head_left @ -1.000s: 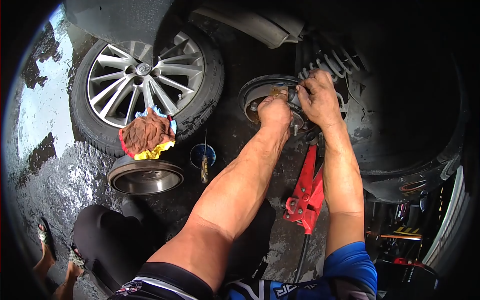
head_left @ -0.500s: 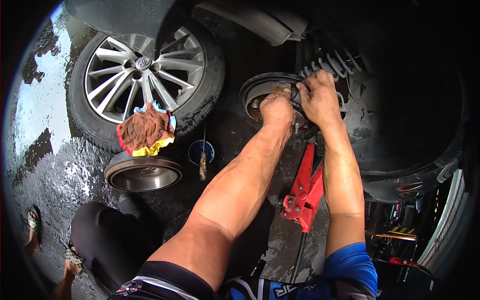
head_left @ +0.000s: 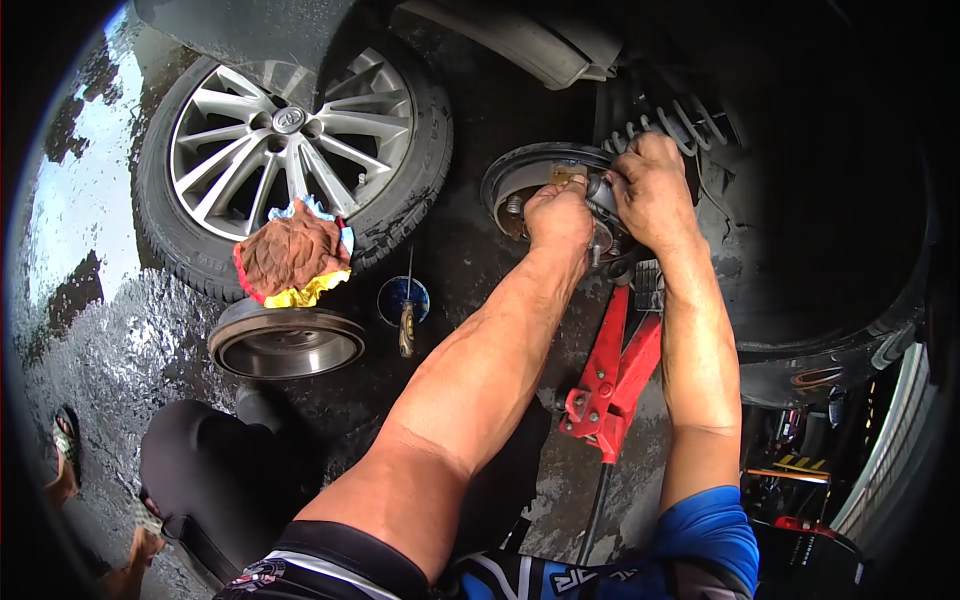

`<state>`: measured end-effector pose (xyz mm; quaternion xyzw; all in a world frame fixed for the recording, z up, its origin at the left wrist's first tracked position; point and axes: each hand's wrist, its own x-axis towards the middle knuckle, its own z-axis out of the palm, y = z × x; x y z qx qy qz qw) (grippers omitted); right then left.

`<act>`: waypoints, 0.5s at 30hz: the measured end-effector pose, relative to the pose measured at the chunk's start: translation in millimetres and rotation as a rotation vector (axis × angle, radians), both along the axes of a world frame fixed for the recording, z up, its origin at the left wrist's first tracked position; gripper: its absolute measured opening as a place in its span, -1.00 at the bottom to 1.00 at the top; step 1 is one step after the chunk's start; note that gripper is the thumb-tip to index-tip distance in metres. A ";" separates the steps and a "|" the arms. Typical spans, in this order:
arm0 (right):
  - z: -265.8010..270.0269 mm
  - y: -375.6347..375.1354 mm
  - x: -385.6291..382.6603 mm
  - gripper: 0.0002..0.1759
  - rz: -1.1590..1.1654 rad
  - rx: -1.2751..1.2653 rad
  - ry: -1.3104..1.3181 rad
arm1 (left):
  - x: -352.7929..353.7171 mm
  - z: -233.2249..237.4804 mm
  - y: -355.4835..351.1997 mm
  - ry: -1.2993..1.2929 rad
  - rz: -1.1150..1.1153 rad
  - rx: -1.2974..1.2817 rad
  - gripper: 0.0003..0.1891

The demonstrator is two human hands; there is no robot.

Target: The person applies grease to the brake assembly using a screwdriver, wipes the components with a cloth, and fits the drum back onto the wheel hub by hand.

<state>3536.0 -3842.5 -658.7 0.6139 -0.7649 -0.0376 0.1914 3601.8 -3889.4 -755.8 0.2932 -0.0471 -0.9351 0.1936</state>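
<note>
Both hands work at an exposed drum brake assembly point(head_left: 515, 180), its round backing plate and springs partly covered by my fingers. My left hand point(head_left: 560, 212) is closed at the middle of the assembly, thumb pressed beside a yellowish patch point(head_left: 567, 173). What its fingers grip is hidden. To the right, my right hand point(head_left: 655, 190) has its fingers bent and closed at the assembly's right edge, just below a coil spring point(head_left: 675, 130). A grey rounded part point(head_left: 602, 192) shows between the two hands. I cannot make out what the right fingertips hold.
A red floor jack point(head_left: 600, 390) stands below the brake. To the left lie an alloy wheel with tire point(head_left: 290, 150), a brake drum point(head_left: 285, 345) and a crumpled brown cloth point(head_left: 295, 255). A screwdriver point(head_left: 407, 325) rests over a small blue container point(head_left: 390, 300). Another person's feet point(head_left: 148, 525) show lower left.
My right hand and forearm have shifted slightly right and down, uncovering more of the grey part between the hands. My left hand stays at nearly the same spot.
</note>
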 end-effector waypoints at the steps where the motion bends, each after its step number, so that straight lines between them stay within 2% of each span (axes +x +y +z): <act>1: 0.3 -0.4 -0.2 -0.88 -0.002 0.001 0.001 | -0.5 -0.1 0.5 0.003 0.001 0.002 -0.82; 15: -1.6 -7.9 0.9 -0.88 0.054 0.090 0.096 | -3.4 -1.8 1.7 -0.013 0.036 -0.001 -0.80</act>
